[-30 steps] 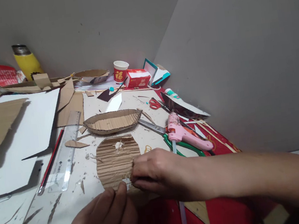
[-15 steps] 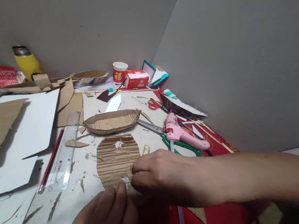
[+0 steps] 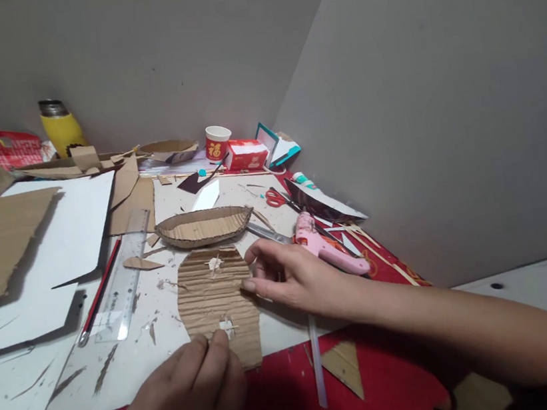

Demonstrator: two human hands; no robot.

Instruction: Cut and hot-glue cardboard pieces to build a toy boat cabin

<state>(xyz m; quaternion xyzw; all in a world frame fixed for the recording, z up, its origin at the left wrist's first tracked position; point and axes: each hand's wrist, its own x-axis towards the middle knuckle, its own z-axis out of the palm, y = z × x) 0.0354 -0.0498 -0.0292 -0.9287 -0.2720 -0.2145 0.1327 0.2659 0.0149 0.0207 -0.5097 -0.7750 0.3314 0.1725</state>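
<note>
A corrugated cardboard piece (image 3: pixel 215 300) with rounded corners lies on the table before me. Two small holes are cut in it, one near the top and one near the bottom, each with torn, splintered edges. My left hand (image 3: pixel 192 390) grips its lower left edge, fingertips beside the lower hole; the thumb is hidden. At the right edge my right hand (image 3: pixel 287 274) has its thumb and forefinger apart, the thumb tip over the cardboard. Just beyond sits a boat-shaped cardboard shell (image 3: pixel 206 227).
A pink glue gun (image 3: pixel 322 245) with its glue stick (image 3: pixel 318 367) lies to the right, by red-handled scissors (image 3: pixel 275 197). Left are a clear ruler (image 3: pixel 124 292), a red pencil (image 3: pixel 101 291) and white sheets (image 3: pixel 71 238). A paper cup (image 3: pixel 218 144) and yellow bottle (image 3: pixel 62 132) stand behind.
My right hand has moved up and away from the lower hole to the cardboard's upper right edge, its fingers spreading. My left hand stays at the lower left. The view has shifted slightly.
</note>
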